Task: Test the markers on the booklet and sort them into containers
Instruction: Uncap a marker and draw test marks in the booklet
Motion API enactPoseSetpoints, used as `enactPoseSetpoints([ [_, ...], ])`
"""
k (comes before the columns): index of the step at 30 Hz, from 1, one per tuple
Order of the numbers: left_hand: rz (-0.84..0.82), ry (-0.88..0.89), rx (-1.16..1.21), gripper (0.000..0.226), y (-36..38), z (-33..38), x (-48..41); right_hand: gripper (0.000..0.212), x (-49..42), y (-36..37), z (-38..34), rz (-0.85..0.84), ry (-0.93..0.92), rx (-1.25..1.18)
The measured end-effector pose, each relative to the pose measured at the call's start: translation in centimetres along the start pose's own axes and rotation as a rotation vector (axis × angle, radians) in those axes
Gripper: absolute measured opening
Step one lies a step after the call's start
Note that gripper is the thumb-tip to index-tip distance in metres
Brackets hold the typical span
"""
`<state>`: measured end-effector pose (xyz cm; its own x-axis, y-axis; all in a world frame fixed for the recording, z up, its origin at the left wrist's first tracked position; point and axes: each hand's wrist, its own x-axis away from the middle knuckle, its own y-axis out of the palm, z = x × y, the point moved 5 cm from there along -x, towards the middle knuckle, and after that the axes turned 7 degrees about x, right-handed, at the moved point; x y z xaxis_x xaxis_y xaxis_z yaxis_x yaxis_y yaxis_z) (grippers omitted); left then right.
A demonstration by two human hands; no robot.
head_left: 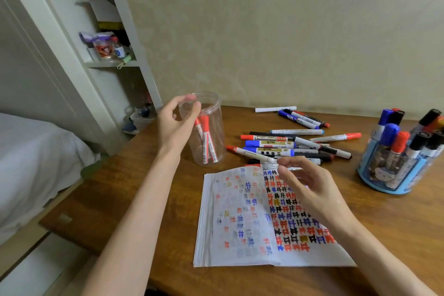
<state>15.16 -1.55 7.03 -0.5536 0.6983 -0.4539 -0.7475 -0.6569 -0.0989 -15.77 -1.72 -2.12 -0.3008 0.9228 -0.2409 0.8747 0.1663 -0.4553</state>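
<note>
A clear plastic jar (216,113) stands on the wooden desk (134,190) with a few red markers (205,138) upright inside. My left hand (173,125) is at the jar's rim, its fingers loosely curled over the opening with nothing visibly in them. An open booklet (240,223) covered in red, blue and black test marks lies in front of me. My right hand (310,187) hovers over its right page, fingers relaxed and empty, the tips close to a loose pile of markers (283,144) behind the booklet.
A blue round holder (389,180) packed with blue, red and black markers stands at the right. A bed (28,151) lies left of the desk, and a white shelf unit (113,60) stands behind it. The wall runs along the desk's far edge.
</note>
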Motion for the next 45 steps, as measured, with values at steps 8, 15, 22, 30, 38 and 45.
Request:
enactPoseSetpoints([
  [8, 0.044, 0.468, 0.072, 0.011, 3.1, 2.4, 6.1, 0.028, -0.1, -1.3, 0.8, 0.051, 0.030, 0.024],
  [15, -0.650, 0.123, -0.238, 0.031, 10.7, -2.4, 8.5, 0.028, 0.0, -2.4, 1.7, 0.086, 0.036, 0.056],
  [22, -0.689, 0.199, -0.520, 0.033, 12.9, -4.2, 8.7, 0.026, 0.2, -2.6, 1.9, 0.088, 0.044, 0.063],
  [30, -0.636, 0.198, -0.328, 0.015, 12.9, -3.4, 8.4, 0.030, 0.1, -2.7, 2.1, 0.096, 0.036, 0.083],
  [38, -0.620, 0.265, 0.031, 0.021, 12.5, 3.2, 9.7, 0.040, 0.0, -2.5, 2.6, 0.079, 0.019, 0.084],
  [45, -0.540, 0.070, 0.426, 0.021, 12.0, 4.4, 10.6, 0.053, 0.6, -2.2, 2.0, 0.003, 0.042, -0.009],
])
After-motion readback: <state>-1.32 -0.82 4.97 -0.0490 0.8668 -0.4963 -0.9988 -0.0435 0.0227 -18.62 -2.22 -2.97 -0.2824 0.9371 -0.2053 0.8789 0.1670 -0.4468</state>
